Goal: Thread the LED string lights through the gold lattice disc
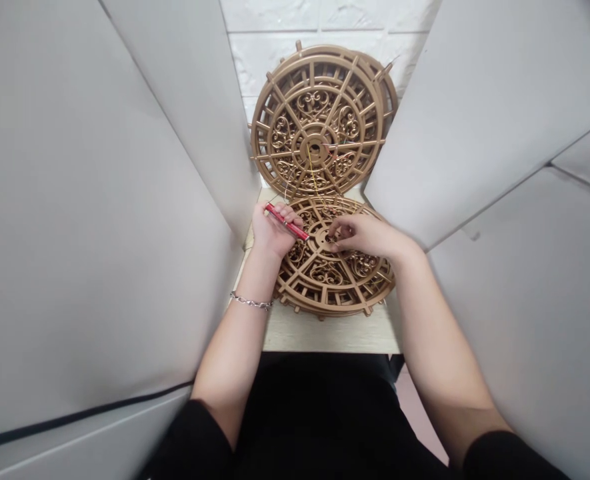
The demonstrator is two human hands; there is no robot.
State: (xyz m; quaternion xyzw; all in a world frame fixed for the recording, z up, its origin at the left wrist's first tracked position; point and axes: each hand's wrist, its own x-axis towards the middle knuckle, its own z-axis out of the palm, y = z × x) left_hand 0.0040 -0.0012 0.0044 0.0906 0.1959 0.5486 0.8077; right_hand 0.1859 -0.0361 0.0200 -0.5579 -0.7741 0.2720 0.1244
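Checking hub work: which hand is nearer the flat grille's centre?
Right. The right hand has fingers at the centre of the flat grille; the left hand, gripping a red tool, sits at its left edge.

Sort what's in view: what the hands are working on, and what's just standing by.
In use: flat gold plastic lattice disc; slim red pen-like tool, in the left hand; right hand at the disc's hub.
Idle: upright gold lattice discs against the white brick wall; grey side panels.
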